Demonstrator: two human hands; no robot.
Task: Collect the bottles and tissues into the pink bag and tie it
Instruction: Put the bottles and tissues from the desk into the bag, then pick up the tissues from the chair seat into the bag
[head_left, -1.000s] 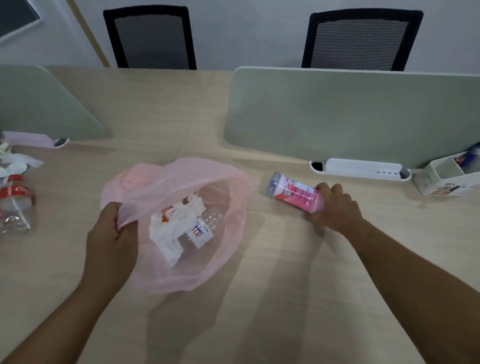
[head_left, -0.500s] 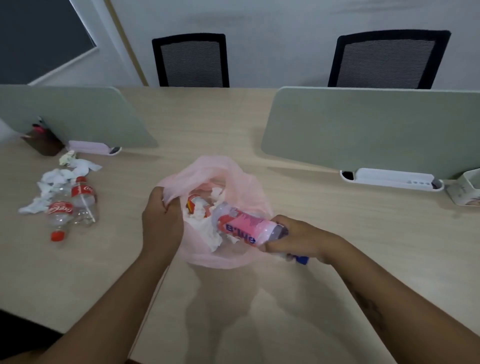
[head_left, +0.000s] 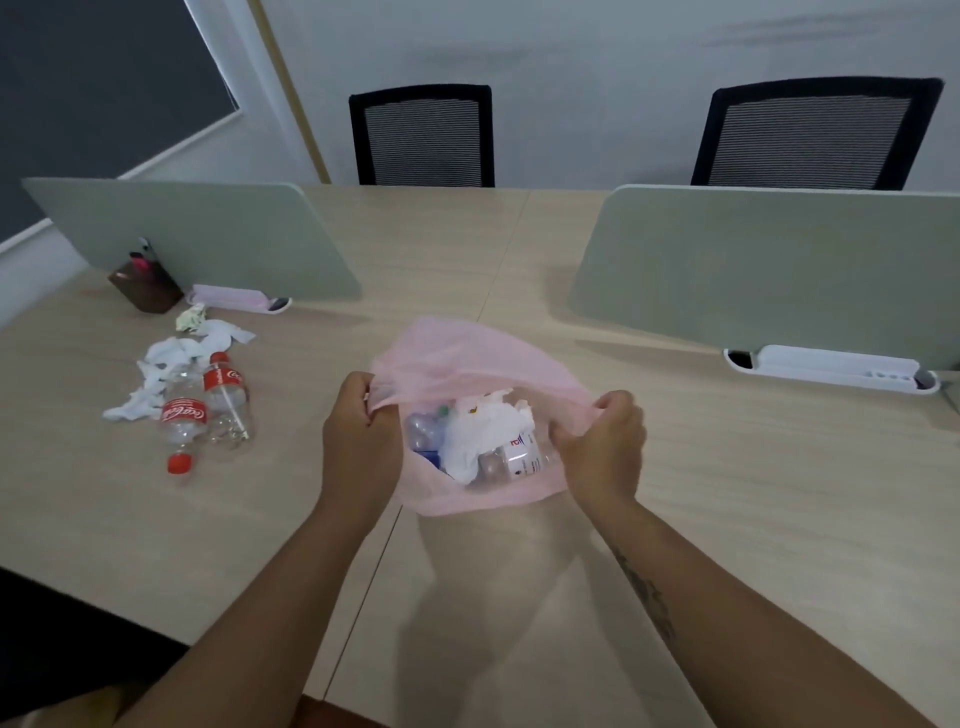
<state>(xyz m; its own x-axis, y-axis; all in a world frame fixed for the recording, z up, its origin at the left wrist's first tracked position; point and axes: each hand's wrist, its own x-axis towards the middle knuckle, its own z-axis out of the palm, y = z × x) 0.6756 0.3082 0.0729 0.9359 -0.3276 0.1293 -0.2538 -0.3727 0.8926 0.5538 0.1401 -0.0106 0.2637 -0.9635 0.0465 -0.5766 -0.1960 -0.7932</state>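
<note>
Pink bag (head_left: 467, 358) on desk (head_left: 727, 493), mouth held wide. Left hand (head_left: 358, 447) pinches bag's left rim, fingers curled round plastic; right hand (head_left: 602, 447) grips right rim same way. Inside bag: crumpled tissue (head_left: 478, 434) over clear bottles (head_left: 517, 457). Well left of bag: two cola bottles (head_left: 208, 410) lying flat, loose tissues (head_left: 171, 364) touching them on far side. Farther back-left of bag: brown cup (head_left: 148, 286).

Dim, flat indoor light, greyish in cast, falls from above and far. Soft, blurred shadows of the pink bag (head_left: 467, 358) and forearms (head_left: 727, 629) lie on the near bench (head_left: 769, 499). The wide lens bows the right divider (head_left: 779, 260) and the bench edges. Fine detail is slightly smeared.
</note>
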